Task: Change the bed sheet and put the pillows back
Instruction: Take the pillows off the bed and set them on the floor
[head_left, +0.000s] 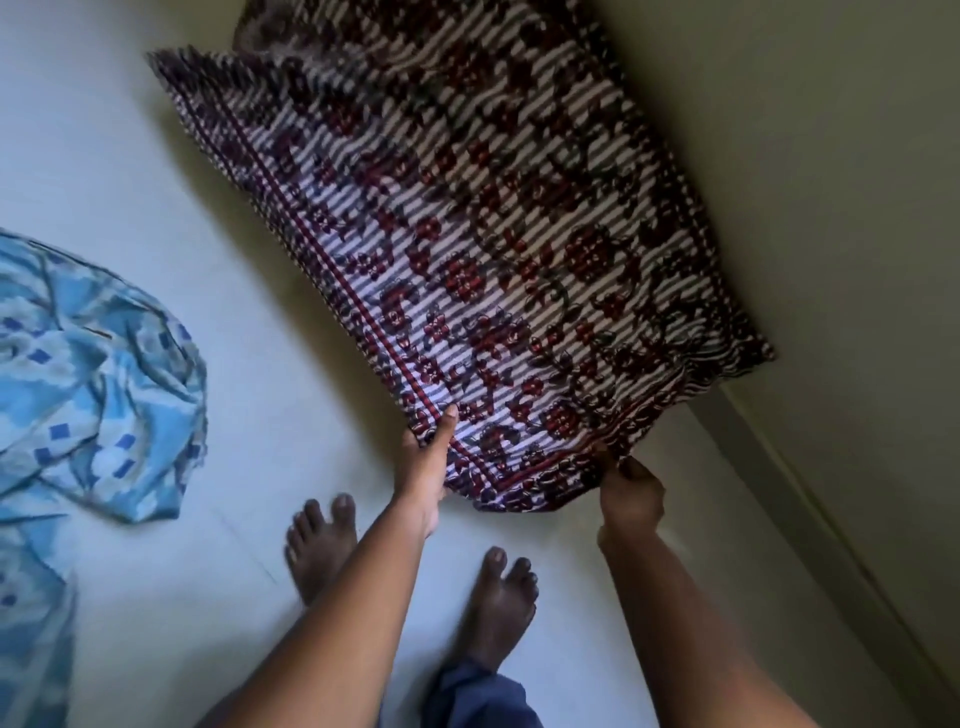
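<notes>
presently, head view: left grip (423, 462) and right grip (631, 493) each clutch the near edge of the patterned pillow (493, 249), its far side by the wall (831, 156) at 1 o'clock. such a thin hold may slip. the blue sheet (93, 374) at 9 o'clock is cut off.

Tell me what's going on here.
A person stands with bare feet on the pale floor, holding a striped, red-flowered pillow by its near edge. The left hand grips the edge with the thumb on top, and the right hand pinches the near corner. The pillow's far side is up against the wall. A crumpled blue sheet lies on the floor to the left, apart from the pillow. No bed is in view.
</notes>
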